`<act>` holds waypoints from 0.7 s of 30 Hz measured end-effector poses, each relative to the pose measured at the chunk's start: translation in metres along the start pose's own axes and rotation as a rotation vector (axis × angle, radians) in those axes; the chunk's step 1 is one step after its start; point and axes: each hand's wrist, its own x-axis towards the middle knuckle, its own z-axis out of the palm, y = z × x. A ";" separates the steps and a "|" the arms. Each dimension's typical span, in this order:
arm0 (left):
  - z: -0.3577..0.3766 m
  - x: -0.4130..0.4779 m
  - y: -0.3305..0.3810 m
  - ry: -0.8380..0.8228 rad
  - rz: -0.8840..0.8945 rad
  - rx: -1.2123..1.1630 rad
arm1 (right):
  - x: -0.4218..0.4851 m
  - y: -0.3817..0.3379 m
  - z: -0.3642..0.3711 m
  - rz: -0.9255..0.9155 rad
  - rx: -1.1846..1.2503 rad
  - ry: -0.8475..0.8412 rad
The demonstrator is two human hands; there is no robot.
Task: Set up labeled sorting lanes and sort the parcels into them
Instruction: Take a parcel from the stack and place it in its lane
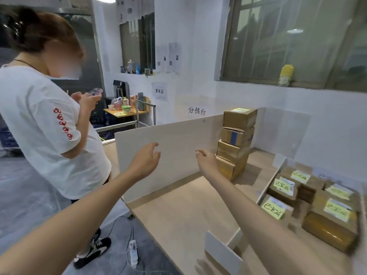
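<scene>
Two bare arms (pixel 258 211) reach out from 6 o'clock over the table (pixel 178 215). At 12 o'clock a big white board (pixel 168 143) stands on its edge on the table. At 4 o'clock parcels (pixel 329 227) with yellow notes lie in a walled lane (pixel 272 180). At 1 o'clock four brown boxes (pixel 236 135) make a tower. Near the board hang the left hand (pixel 146 161) and the right hand (pixel 206 160), fingers spread and loose, holding nothing.

Person (pixel 39 120) in white tee w/ phone (pixel 95 91), power strip (pixel 133 253) on floor (pixel 29 195) nearby; yellow bottle (pixel 286 75) on window sill (pixel 258 84).
</scene>
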 end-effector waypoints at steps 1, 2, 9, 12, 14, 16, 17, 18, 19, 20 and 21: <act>0.004 0.009 -0.004 -0.018 0.015 -0.004 | 0.004 0.002 -0.001 0.011 0.005 0.019; 0.008 0.018 -0.009 -0.039 0.028 -0.009 | 0.007 0.005 -0.003 0.018 0.014 0.039; 0.053 0.064 -0.019 -0.184 0.101 -0.056 | 0.029 0.030 -0.018 0.104 -0.040 0.196; 0.075 0.083 -0.014 -0.207 0.148 -0.082 | 0.044 0.041 -0.024 0.128 -0.069 0.254; 0.089 0.097 -0.011 -0.218 0.165 -0.092 | 0.058 0.048 -0.027 0.138 -0.085 0.277; 0.101 0.112 -0.007 -0.234 0.184 -0.100 | 0.074 0.053 -0.030 0.157 -0.081 0.304; 0.107 0.120 -0.005 -0.239 0.197 -0.099 | 0.082 0.055 -0.034 0.160 -0.076 0.320; 0.113 0.129 -0.002 -0.239 0.213 -0.098 | 0.091 0.057 -0.037 0.158 -0.073 0.337; 0.119 0.139 0.001 -0.240 0.226 -0.097 | 0.100 0.059 -0.040 0.156 -0.074 0.355; 0.124 0.149 0.004 -0.243 0.237 -0.097 | 0.109 0.061 -0.043 0.158 -0.077 0.370; 0.129 0.159 0.008 -0.247 0.246 -0.096 | 0.118 0.063 -0.046 0.159 -0.076 0.374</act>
